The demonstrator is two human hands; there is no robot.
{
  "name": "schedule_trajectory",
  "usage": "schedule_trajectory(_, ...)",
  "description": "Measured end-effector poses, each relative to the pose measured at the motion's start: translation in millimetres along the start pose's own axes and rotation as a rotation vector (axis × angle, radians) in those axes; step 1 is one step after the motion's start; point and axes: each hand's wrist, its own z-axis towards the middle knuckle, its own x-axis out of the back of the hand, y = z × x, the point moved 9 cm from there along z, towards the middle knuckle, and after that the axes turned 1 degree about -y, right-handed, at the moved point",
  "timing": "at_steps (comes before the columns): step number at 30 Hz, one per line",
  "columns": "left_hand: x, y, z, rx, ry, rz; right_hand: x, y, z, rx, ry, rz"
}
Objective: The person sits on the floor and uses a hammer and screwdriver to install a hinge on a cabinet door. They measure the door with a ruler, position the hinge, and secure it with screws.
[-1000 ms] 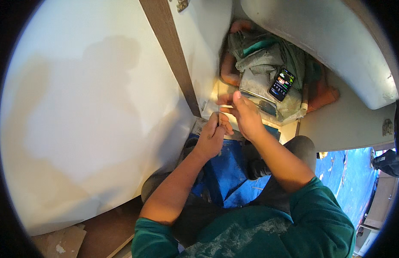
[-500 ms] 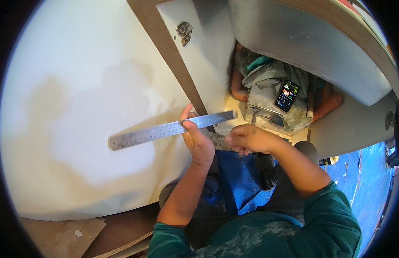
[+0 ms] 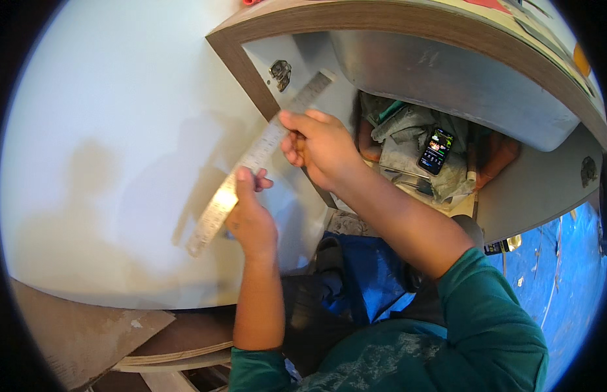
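White panel [image 3: 61, 111] fills left side, soft shadows [image 3: 94, 189] across it. Open cabinet [image 3: 532, 202], brown wood-grain frame [image 3: 382, 17], pale interior; 2 metal fittings [image 3: 280, 75], 1 per side wall. Rounded grey basin [image 3: 460, 85] inside, up top. Blue floor sheeting [image 3: 578, 261] right, scrap-littered. Brown boards [image 3: 87, 326] lower left.

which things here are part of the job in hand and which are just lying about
In hand:
- metal ruler, held slantwise by left hand and right hand

Apparently just lying about:
- phone, screen lit, on grey cloth
- grey cloth, inside the cabinet
- brown board, lower left
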Motion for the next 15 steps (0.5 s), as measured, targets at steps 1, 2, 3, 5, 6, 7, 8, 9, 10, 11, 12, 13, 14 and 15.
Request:
schedule_trajectory(1, -1, 2, 9, 0.033, -0.017, -0.128, -10, -10, 2, 0.008, -0.004, -0.060)
schedule_trajectory(2, 0, 7, 17, 0.061, -0.027, -0.245, -22, -17, 6, 0.020, -0.015, -0.074)
schedule_trajectory(3, -1, 15, 25, 0.049, -0.034, -0.290, -33, -24, 10, 0.034, -0.025, -0.089)
schedule_trajectory(5, -4, 30, 40, 0.019, -0.050, -0.385, -46, -37, 20, 0.070, -0.037, -0.112)
schedule_trajectory(6, -9, 37, 44, 0.018, -0.087, -0.385, -51, -44, 25, 0.091, -0.036, -0.119)
schedule_trajectory(7, -13, 41, 49, 0.024, -0.102, -0.368, -54, -49, 31, 0.107, -0.037, -0.124)
schedule_trajectory(8, -18, 43, 55, 0.033, -0.117, -0.354, -55, -54, 35, 0.124, -0.022, -0.131)
schedule_trajectory(9, -23, 46, 61, 0.041, -0.133, -0.342, -54, -60, 38, 0.142, -0.008, -0.139)
schedule_trajectory(10, -31, 47, 66, 0.055, -0.120, -0.346, -49, -67, 42, 0.163, 0.012, -0.154)
schedule_trajectory(11, -36, 51, 72, 0.048, -0.143, -0.325, -48, -68, 47, 0.151, 0.022, -0.139)
schedule_trajectory(12, -40, 54, 79, 0.041, -0.166, -0.305, -47, -70, 52, 0.139, 0.032, -0.125)
schedule_trajectory(13, -45, 59, 84, 0.035, -0.190, -0.284, -46, -72, 55, 0.129, 0.043, -0.111)
schedule_trajectory(14, -48, 63, 90, 0.033, -0.206, -0.250, -44, -71, 58, 0.110, 0.062, -0.093)
schedule_trajectory(15, -51, 67, 95, 0.032, -0.223, -0.214, -44, -70, 62, 0.095, 0.063, -0.073)
